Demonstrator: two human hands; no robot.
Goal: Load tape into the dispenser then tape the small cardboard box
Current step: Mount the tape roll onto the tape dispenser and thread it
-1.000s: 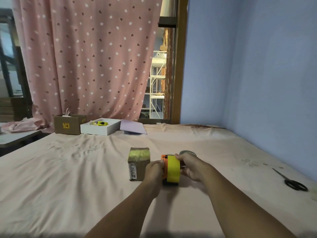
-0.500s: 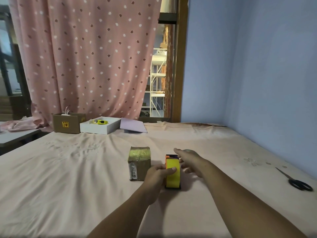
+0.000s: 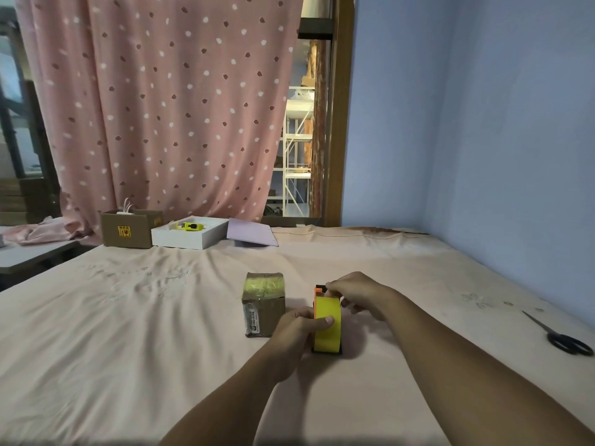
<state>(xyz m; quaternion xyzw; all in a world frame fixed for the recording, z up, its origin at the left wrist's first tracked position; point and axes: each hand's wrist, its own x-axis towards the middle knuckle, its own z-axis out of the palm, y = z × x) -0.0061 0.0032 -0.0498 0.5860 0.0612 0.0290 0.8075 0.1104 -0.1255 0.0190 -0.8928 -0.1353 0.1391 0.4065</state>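
An orange tape dispenser (image 3: 318, 300) stands on the pink sheet (image 3: 128, 333) with a yellow tape roll (image 3: 327, 329) in it. My left hand (image 3: 297, 328) grips the roll's left side, thumb on its yellow face. My right hand (image 3: 357, 292) pinches the dispenser's far top end. Just left of them sits the small cardboard box (image 3: 264, 304), its top covered in yellowish tape, a label on its front. The dispenser's far end is hidden under my right fingers.
Black scissors (image 3: 561, 336) lie at the right near the blue wall. At the back left stand a brown carton (image 3: 127, 228), a white tray (image 3: 188, 235) holding a yellow item, and a lilac sheet (image 3: 249, 232). A spotted pink curtain hangs behind.
My right hand, reaching past the dispenser with fingers apart half a second ago, has come back and closed on its top end. My left hand keeps its hold on the roll.
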